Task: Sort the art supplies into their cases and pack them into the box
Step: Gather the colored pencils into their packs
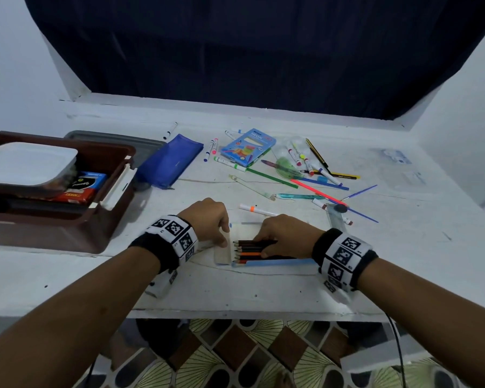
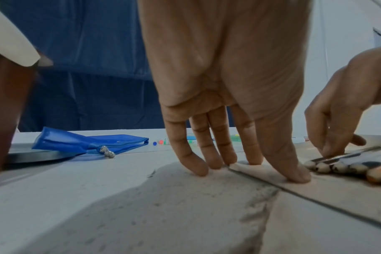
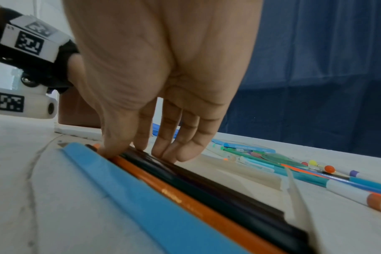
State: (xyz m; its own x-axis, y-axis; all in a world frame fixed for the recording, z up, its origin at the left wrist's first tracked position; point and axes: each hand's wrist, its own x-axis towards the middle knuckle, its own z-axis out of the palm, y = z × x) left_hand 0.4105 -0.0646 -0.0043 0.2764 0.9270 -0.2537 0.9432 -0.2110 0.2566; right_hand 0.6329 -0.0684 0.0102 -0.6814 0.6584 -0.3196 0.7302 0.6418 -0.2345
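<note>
A row of several coloured pencils [image 1: 249, 249] lies in a flat cardboard case with a light blue edge [image 1: 277, 262] near the table's front. My left hand [image 1: 217, 228] presses the case's open end flap [image 1: 223, 249] flat with straight fingers [image 2: 220, 137] and thumb. My right hand [image 1: 275, 236] lies over the pencils, thumb on the orange one and fingertips [image 3: 174, 151] on the dark ones [image 3: 207, 185]. The pencil tips [image 2: 337, 166] point at the flap [image 2: 270, 173]. The brown box [image 1: 67, 228] stands at the left.
Inside the box are a white-lidded container [image 1: 28, 163] and some packs. A blue zip pouch [image 1: 170, 161] lies beside it. A neon crayon box [image 1: 248, 147] and several loose markers, pens and brushes [image 1: 305, 175] lie scattered at the back right. A grey lid [image 1: 115, 138] lies behind the box.
</note>
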